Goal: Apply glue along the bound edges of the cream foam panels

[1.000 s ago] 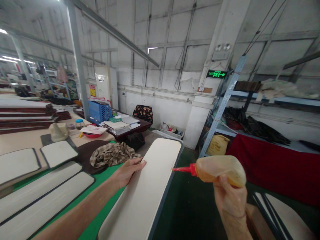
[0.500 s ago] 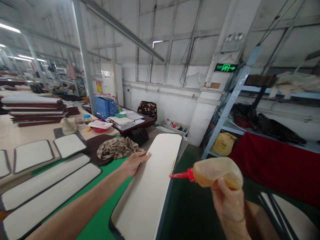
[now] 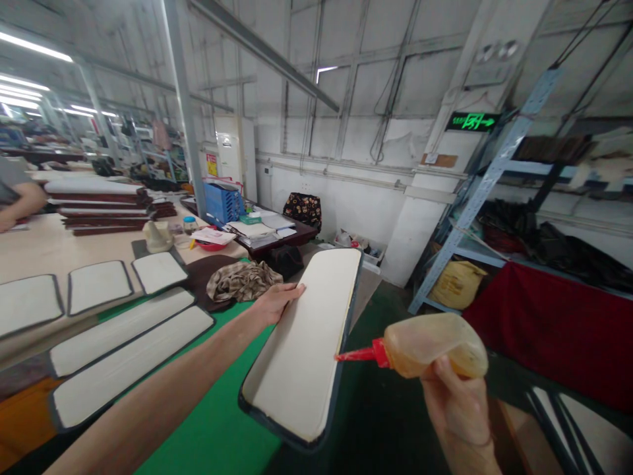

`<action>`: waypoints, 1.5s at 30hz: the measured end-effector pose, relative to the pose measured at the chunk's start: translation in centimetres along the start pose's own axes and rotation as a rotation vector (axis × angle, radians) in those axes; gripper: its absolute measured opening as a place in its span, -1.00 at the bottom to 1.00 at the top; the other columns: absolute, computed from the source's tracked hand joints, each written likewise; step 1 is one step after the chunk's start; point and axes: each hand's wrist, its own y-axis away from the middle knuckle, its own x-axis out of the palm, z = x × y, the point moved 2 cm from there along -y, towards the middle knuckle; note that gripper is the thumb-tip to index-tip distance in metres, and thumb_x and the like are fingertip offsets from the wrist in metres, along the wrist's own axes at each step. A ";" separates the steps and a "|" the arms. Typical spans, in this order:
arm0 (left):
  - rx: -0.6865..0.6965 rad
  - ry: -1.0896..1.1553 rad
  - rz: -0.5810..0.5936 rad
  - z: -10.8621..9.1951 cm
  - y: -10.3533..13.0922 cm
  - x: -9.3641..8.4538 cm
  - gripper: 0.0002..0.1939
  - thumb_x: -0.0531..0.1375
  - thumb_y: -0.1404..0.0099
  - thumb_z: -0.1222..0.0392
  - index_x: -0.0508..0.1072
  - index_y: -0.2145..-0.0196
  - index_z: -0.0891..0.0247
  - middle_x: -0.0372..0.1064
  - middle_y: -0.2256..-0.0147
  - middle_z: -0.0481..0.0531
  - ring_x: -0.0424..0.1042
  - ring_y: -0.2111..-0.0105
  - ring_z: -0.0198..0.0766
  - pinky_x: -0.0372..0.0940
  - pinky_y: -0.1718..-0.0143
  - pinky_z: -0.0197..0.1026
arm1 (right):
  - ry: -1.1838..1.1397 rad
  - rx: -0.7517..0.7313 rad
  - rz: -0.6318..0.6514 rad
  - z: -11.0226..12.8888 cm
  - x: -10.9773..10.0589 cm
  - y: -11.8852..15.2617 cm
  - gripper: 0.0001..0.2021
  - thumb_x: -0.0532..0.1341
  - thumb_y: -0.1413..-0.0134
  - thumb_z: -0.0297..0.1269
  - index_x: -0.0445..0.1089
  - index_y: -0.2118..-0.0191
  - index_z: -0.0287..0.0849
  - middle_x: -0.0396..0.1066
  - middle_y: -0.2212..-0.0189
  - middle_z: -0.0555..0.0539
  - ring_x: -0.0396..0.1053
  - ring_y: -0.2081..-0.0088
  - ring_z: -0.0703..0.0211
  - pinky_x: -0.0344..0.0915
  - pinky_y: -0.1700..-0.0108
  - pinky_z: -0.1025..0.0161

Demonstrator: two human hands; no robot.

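Place: a factory workshop
Worktable (image 3: 44,252): a stack of flat pieces (image 3: 103,206), several dark-edged panels (image 3: 99,287)
Rack (image 3: 487,186): blue metal, with yellow bag (image 3: 455,284) and red cloth (image 3: 558,330)
Exit sign (image 3: 472,121): lit green
Ceiling lights (image 3: 34,47): tubes in rows
Wall (image 3: 333,206): white, pipes (image 3: 336,174) along it

Long, narrow panel (image 3: 306,349): cream face, rounded corners, dark raised rim (image 3: 274,425); held aslant, face up. Bottle (image 3: 435,333): cloudy, part full of amber liquid (image 3: 408,365), held sideways; red nozzle (image 3: 361,355) pointing left, tip at panel's right edge, contact unclear.
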 end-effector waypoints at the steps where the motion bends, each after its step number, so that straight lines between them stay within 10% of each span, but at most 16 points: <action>1: 0.000 0.002 -0.006 -0.1 -0.1 0.0 -0.77 0.38 0.00 0.26 0.48 0.37 0.40 0.52 0.51 0.08 0.48 0.56 -0.21 0.38 0.48 -0.22 | 0.002 0.007 0.002 -0.1 -0.1 0.0 -0.75 0.46 0.31 -0.25 0.49 0.40 -0.17 0.47 0.48 -0.05 0.40 0.43 0.20 0.36 0.38 0.34; 29: 0.161 0.004 -0.172 -1.4 -2.3 -2.3 -0.70 0.42 0.11 0.19 0.46 0.44 0.36 0.48 0.59 0.01 0.42 0.63 -0.27 0.32 0.55 -0.27 | -0.058 0.130 -0.082 -1.5 0.4 0.7 -0.68 0.45 0.34 -0.16 0.48 0.37 -0.14 0.48 0.43 -0.06 0.43 0.38 0.14 0.40 0.33 0.27; 35: 0.188 -0.063 -0.078 1.2 -0.8 -0.3 -0.54 0.45 0.20 0.09 0.49 0.35 0.40 0.50 0.54 0.05 0.43 0.59 -0.27 0.26 0.58 -0.32 | -0.072 -0.086 -0.128 -1.6 4.0 -3.8 -0.61 0.47 0.40 -0.24 0.43 0.32 -0.20 0.45 0.38 -0.03 0.41 0.27 0.14 0.36 0.13 0.19; 45: 0.066 -0.102 0.294 -0.3 1.8 -0.1 -0.37 0.43 0.21 0.21 0.47 0.10 0.36 0.54 0.28 0.17 0.51 0.34 -0.11 0.34 0.32 -0.23 | -0.008 -0.075 -0.160 -3.3 0.6 -2.5 -0.47 0.48 0.37 -0.27 0.39 0.16 -0.23 0.45 0.37 -0.02 0.40 0.37 0.24 0.36 0.30 0.40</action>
